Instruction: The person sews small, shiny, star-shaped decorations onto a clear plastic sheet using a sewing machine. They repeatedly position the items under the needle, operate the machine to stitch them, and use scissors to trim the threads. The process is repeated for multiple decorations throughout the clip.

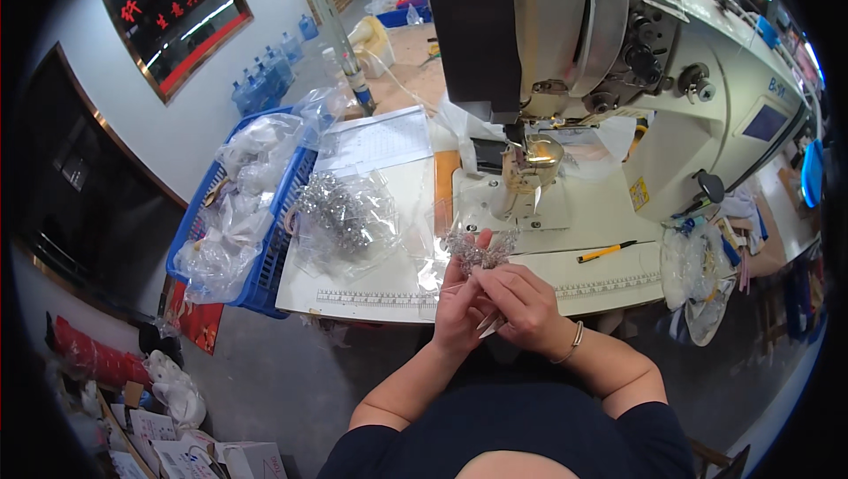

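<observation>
Grip of both the left hand (459, 316) and right hand (528, 307) pinches a silvery cluster (481, 251) over the counter's (565, 263) near edge. Its long axis lies crosswise, loose ends facing the sewing machine (738, 90), which blocks the way ahead. A metal point (491, 324) shows beneath; rightward, a yellow pen (607, 252); leftward, a glittery pile (340, 214), then a blue basket (269, 271).

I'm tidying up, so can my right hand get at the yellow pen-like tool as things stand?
Probably yes: the yellow pen-like tool lies close, ahead and right of the right hand, with nothing standing between them. That hand seems busy at the silvery piece, though, so it might need freeing first.
</observation>
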`<action>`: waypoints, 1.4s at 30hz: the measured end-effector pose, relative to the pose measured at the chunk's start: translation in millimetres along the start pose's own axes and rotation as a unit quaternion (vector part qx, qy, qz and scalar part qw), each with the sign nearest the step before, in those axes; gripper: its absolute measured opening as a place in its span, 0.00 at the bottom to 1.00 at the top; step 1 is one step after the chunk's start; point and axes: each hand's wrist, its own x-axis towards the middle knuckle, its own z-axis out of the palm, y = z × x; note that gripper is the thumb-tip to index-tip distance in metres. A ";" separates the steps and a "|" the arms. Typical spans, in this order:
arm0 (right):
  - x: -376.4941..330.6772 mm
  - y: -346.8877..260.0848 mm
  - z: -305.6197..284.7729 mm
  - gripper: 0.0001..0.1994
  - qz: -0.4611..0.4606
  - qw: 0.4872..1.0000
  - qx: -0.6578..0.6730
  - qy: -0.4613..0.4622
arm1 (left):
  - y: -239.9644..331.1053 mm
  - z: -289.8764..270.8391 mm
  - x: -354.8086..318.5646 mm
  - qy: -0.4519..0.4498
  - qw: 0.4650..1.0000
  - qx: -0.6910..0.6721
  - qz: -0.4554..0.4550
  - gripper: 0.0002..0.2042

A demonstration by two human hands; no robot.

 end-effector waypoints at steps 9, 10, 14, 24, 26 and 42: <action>-28.7 40.6 -17.5 0.12 0.378 0.900 0.065 0.208 | -11.0 -18.7 -2.0 0.010 0.998 -0.063 0.025 0.20; -36.5 46.9 -15.2 0.12 0.451 0.862 0.143 0.180 | -12.1 -20.4 -3.3 0.007 0.996 -0.090 0.023 0.20; -52.9 54.5 -24.1 0.18 0.582 0.657 0.478 0.016 | -14.3 -29.2 -8.4 -0.013 0.988 -0.150 0.009 0.19; -44.1 46.2 -6.9 0.14 0.563 0.657 0.500 -0.034 | -14.6 -11.5 -10.6 0.127 0.990 0.022 -0.051 0.19; -43.2 45.0 -5.5 0.13 0.567 0.649 0.508 -0.020 | -15.0 -11.7 -12.0 0.135 0.990 0.016 -0.047 0.19; -57.7 64.5 -12.7 0.18 0.472 0.801 0.156 0.334 | 1.2 -23.5 -5.9 0.109 0.981 0.135 -0.087 0.22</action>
